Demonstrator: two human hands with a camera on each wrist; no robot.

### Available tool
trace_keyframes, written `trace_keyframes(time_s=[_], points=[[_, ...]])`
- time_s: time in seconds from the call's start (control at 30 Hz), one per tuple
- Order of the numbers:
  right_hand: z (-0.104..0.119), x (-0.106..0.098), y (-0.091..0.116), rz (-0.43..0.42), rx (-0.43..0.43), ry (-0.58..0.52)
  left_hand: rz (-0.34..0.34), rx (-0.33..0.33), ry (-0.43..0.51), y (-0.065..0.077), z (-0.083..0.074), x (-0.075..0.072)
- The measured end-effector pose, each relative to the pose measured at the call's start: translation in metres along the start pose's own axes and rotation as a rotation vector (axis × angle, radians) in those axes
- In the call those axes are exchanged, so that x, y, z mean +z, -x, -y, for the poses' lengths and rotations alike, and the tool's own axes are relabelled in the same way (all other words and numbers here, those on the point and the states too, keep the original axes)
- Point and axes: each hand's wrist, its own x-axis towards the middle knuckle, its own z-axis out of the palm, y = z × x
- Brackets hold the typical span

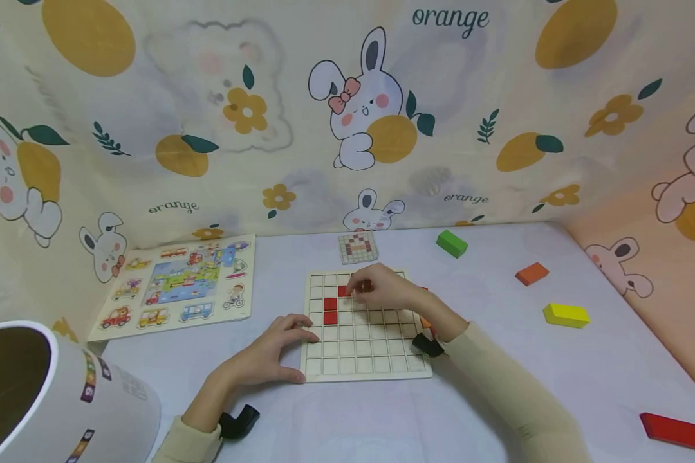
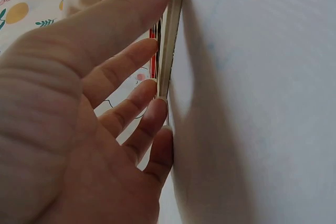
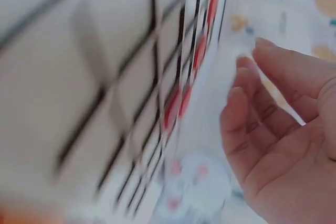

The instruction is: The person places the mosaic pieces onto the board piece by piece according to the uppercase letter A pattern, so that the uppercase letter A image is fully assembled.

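I am seeing the left hand (image 1: 266, 354) spreading loosely along the left edge of the grid board (image 1: 365, 350), thumb and fingertips touching the rim; it is gripping nothing, and I am reading that contact as steadying the board against sliding. The right hand (image 1: 385, 287) is arching over the upper middle of the grid, its fingers bending loosely; in the right wrist view I am finding nothing pinched between thumb and fingertips. That high wrist is probably sparing the pieces underneath. Three red tiles (image 1: 330, 317) are sitting in the left part of the grid, two in one column and one stepping up to the right.

The small pattern card (image 1: 358, 247) is sitting just beyond the board, presumably for easy glancing. Green (image 1: 452, 244), orange (image 1: 532, 274), yellow (image 1: 565, 315) and red (image 1: 674, 431) blocks are lying apart on the right, likely handy for the right hand. The vehicle puzzle (image 1: 246, 308) and the white container (image 1: 101, 411) are occupying the left, apparently out of the way.
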Motion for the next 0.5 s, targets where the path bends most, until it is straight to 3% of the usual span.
trace_keyframes(time_s=[0.23, 0.33, 0.5], points=[[-0.035, -0.04, 0.043, -0.126, 0.187, 0.049, -0.001, -0.009, -0.009, 0.001, 0.0, 0.0], [-0.049, -0.049, 0.059, -0.131, 0.267, 0.085, -0.002, -0.009, -0.013, 0.001, 0.001, 0.0], [-0.067, -0.056, 0.078, -0.12, 0.312, 0.099, -0.001, -0.002, -0.016, 0.0, 0.001, 0.001]])
